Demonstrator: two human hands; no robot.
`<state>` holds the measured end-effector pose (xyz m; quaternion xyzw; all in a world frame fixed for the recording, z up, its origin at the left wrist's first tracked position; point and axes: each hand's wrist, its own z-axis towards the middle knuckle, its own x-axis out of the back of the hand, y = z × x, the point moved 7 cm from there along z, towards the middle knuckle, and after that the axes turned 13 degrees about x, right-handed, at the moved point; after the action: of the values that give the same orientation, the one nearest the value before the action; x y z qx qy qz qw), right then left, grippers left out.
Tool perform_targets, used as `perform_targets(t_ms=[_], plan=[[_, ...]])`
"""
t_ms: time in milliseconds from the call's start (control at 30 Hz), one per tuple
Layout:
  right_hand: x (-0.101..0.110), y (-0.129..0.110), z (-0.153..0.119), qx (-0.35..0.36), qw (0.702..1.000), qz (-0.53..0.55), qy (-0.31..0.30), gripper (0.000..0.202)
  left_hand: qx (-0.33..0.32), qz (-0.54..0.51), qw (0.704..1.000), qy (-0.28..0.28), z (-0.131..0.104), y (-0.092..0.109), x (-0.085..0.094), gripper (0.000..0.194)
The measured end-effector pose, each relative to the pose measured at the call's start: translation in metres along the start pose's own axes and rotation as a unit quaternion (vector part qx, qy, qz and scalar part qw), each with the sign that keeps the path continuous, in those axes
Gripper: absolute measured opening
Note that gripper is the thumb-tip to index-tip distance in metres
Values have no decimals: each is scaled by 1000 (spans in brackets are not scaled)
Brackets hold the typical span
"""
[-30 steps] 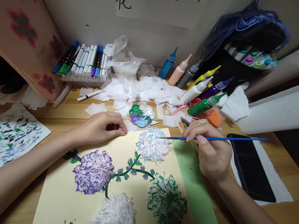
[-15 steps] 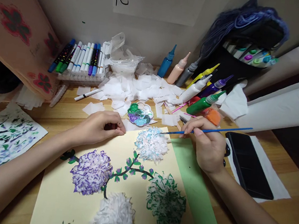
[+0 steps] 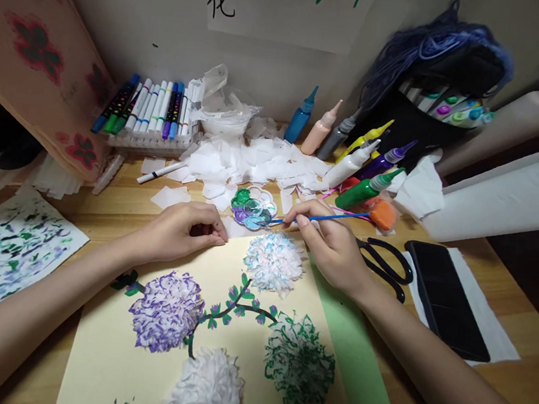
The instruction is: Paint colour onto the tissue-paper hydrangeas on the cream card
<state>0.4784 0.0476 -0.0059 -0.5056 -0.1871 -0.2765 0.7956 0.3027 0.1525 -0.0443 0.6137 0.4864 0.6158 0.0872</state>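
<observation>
My right hand point(image 3: 330, 242) pinches a thin blue paintbrush point(image 3: 341, 217), whose tip is at the light blue part of the flower-shaped palette point(image 3: 252, 208). Curled at the top edge of the cream paper point(image 3: 103, 352), my left hand point(image 3: 187, 231) has its fingertips pressed together; whether they hold anything is too small to tell. On the paper are a white paper flower touched with light blue point(image 3: 274, 261), a purple-edged one point(image 3: 166, 311), a green-edged one point(image 3: 299, 363) and a white one point(image 3: 209, 391), with a painted branch point(image 3: 224, 312) between them.
White paper scraps point(image 3: 250, 160) lie behind the palette. Paint bottles point(image 3: 348, 162) stand at the back right, near markers point(image 3: 153, 109) at the back left. Black scissors point(image 3: 387, 263) and a phone point(image 3: 447, 299) lie right. A paint-spotted sheet point(image 3: 7, 255) is at left.
My right hand has moved left and slightly up, taking the brush tip from the blue-touched flower to the palette. The scissors show more fully. My left hand stays at the paper's edge.
</observation>
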Motion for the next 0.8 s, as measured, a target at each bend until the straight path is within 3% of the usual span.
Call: perform_targets(t_ms=[200, 367, 667, 800], plan=[[4, -1, -3, 6, 1000, -12, 9, 20, -5, 2, 1000, 0, -1, 1, 0, 15], [19, -14, -13, 41, 994, 24, 93, 20, -6, -1, 1000, 4, -1, 2, 1, 15], [17, -15, -23, 51, 996, 7, 74, 22, -3, -2, 1000, 1, -1, 2, 0, 15], [20, -20, -23, 76, 993, -5, 93, 22, -4, -4, 1000, 4, -1, 2, 1, 16]])
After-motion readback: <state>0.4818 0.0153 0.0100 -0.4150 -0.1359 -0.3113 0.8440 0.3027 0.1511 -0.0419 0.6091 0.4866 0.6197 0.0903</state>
